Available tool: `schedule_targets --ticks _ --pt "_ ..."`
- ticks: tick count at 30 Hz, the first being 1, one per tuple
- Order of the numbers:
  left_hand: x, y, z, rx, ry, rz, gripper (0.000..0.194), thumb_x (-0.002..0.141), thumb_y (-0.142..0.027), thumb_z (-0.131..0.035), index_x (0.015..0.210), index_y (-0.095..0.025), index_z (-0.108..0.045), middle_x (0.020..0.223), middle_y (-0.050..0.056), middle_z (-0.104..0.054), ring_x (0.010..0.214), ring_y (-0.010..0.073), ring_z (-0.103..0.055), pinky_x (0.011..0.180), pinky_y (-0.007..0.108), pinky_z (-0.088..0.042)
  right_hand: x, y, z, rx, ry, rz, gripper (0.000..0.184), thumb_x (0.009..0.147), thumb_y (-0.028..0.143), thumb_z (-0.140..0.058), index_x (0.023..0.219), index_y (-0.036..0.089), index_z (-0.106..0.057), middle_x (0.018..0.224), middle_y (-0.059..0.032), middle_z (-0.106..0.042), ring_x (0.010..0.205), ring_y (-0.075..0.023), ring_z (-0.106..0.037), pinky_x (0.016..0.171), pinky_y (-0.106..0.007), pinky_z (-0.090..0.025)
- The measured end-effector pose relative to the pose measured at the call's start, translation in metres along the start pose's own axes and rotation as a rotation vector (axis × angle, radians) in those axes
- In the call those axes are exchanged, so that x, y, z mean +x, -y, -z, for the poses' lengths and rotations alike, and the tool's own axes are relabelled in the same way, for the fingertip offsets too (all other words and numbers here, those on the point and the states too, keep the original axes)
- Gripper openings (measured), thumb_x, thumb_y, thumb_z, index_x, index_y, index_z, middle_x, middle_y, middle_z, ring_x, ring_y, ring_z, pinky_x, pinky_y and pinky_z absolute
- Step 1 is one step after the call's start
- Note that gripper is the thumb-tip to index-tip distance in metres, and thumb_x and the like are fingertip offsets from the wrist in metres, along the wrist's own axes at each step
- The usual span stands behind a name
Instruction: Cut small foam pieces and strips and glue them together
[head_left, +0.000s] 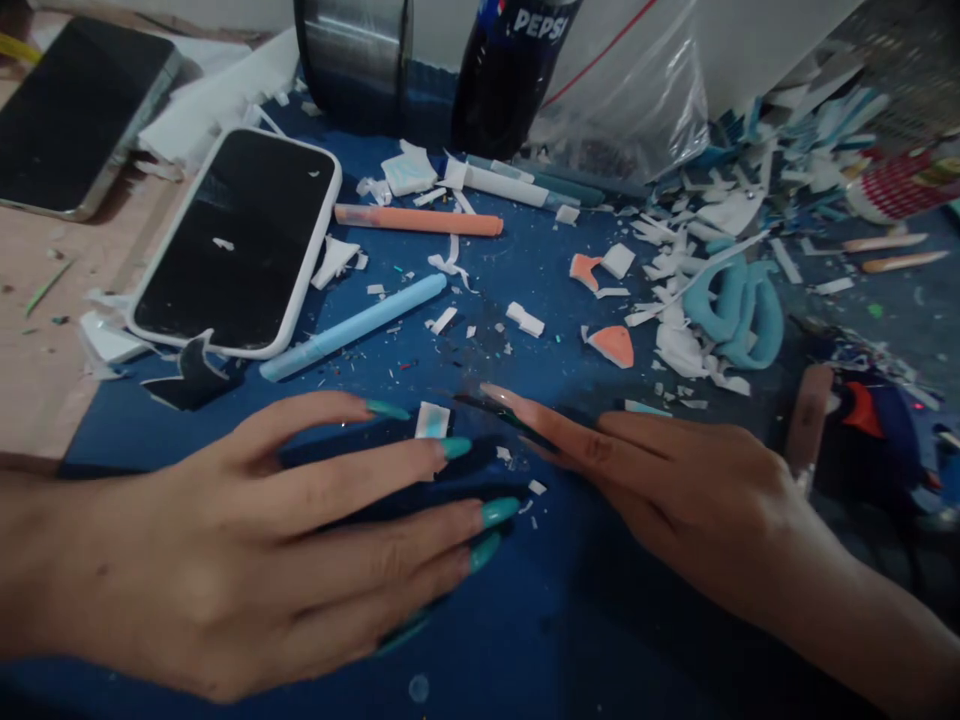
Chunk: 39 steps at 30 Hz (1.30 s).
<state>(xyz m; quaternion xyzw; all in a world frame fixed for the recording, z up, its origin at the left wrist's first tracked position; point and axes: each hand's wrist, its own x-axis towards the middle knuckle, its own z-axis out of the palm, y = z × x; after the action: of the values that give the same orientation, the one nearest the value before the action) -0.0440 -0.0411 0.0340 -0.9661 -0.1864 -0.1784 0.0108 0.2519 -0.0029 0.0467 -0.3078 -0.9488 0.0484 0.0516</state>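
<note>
My left hand (315,530) lies low over the blue work surface (480,640), its fingers stretched out and apart, with long teal nails. Its index fingertip rests at the lower edge of a small white piece with a light blue patch (432,418); the finger covers part of this piece. My right hand (675,480) is closed in a pinch on a thin dark blade-like tool (480,402), whose tip points left towards that piece. The fingers hide most of the tool. Tiny white scraps (537,488) lie between the hands.
Light blue (356,328) and orange (420,219) pens lie beyond my hands. Two phones (236,240) (79,115) are at the left. A Pepsi bottle (510,80) and metallic cylinder (356,60) stand behind. Teal-handled scissors (735,310) and white cuttings (679,345) are at the right.
</note>
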Motion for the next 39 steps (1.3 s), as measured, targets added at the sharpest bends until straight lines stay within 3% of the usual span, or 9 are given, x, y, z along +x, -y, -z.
schedule_targets --ticks 4,8,14,19,26,32,36,39 --pt "0.001 0.023 0.003 -0.101 0.078 0.003 0.047 0.087 -0.052 -0.047 0.13 -0.034 -0.052 0.147 -0.014 -0.037 0.145 0.0202 -0.014 0.12 0.041 0.002 0.002 -0.001 -0.001 -0.003 0.031 0.031 0.054 0.095 0.008 -0.031 0.145 0.026 -0.031 0.062 0.0059 -0.042 0.048 -0.0085 -0.043 0.05 -0.022 -0.034" --pt "0.003 0.034 0.002 -0.225 0.134 0.069 0.05 0.084 -0.052 -0.055 0.13 -0.035 -0.051 0.143 -0.017 -0.042 0.144 0.0218 -0.016 0.119 0.041 0.004 0.004 -0.001 -0.001 0.014 0.032 0.066 0.052 0.093 0.005 -0.032 0.142 0.023 -0.037 0.061 0.0058 -0.039 0.047 -0.0083 -0.039 0.05 -0.022 -0.033" --pt "0.002 0.037 -0.002 -0.139 0.179 0.002 0.055 0.085 -0.057 -0.044 0.135 -0.034 -0.046 0.143 -0.016 -0.043 0.144 0.0273 -0.014 0.119 0.047 0.005 0.004 0.001 -0.001 -0.067 0.042 0.087 0.052 0.093 0.002 -0.032 0.139 0.022 -0.042 0.058 0.0052 -0.035 0.051 -0.0095 -0.04 0.051 -0.021 -0.033" --pt "0.002 0.038 -0.002 -0.173 0.195 -0.001 0.057 0.084 -0.055 -0.047 0.136 -0.031 -0.045 0.144 -0.014 -0.042 0.144 0.0294 -0.015 0.118 0.049 0.008 0.004 0.001 -0.001 -0.091 0.062 0.084 0.051 0.094 0.005 -0.03 0.141 0.023 -0.039 0.059 0.0049 -0.038 0.047 -0.0094 -0.035 0.049 -0.022 -0.032" --pt "0.005 0.044 0.001 -0.497 0.239 0.096 0.059 0.076 -0.04 -0.066 0.133 -0.032 -0.05 0.135 -0.009 -0.054 0.141 0.0314 -0.021 0.115 0.051 0.006 0.003 -0.002 -0.007 -0.054 0.016 0.076 0.052 0.097 0.008 -0.026 0.147 0.025 -0.026 0.06 0.0044 -0.039 0.051 -0.01 -0.037 0.048 -0.02 -0.034" --pt "0.006 0.043 0.001 -0.727 0.302 0.233 0.062 0.073 -0.03 -0.07 0.131 -0.034 -0.05 0.136 -0.016 -0.05 0.142 0.0289 -0.015 0.113 0.053 0.001 0.0 -0.005 -0.007 -0.004 -0.001 0.092 0.051 0.097 0.008 -0.028 0.146 0.022 -0.032 0.059 0.0036 -0.038 0.053 -0.0097 -0.036 0.049 -0.019 -0.038" --pt "0.007 0.043 0.0 -0.651 0.261 0.161 0.067 0.07 -0.033 -0.075 0.132 -0.031 -0.049 0.138 -0.013 -0.049 0.141 0.0296 -0.018 0.11 0.053 0.01 0.0 -0.006 -0.004 0.044 0.021 0.089 0.052 0.097 0.009 -0.026 0.147 0.024 -0.029 0.059 0.0032 -0.037 0.053 -0.01 -0.036 0.049 -0.019 -0.039" --pt "0.008 0.044 -0.001 -0.656 0.251 0.156 0.069 0.068 -0.03 -0.077 0.131 -0.03 -0.051 0.135 -0.009 -0.054 0.14 0.0321 -0.021 0.113 0.053 -0.002 0.003 -0.005 -0.003 0.048 0.018 0.067 0.054 0.096 0.008 -0.025 0.146 0.025 -0.031 0.059 0.0027 -0.04 0.051 -0.0101 -0.035 0.048 -0.018 -0.04"
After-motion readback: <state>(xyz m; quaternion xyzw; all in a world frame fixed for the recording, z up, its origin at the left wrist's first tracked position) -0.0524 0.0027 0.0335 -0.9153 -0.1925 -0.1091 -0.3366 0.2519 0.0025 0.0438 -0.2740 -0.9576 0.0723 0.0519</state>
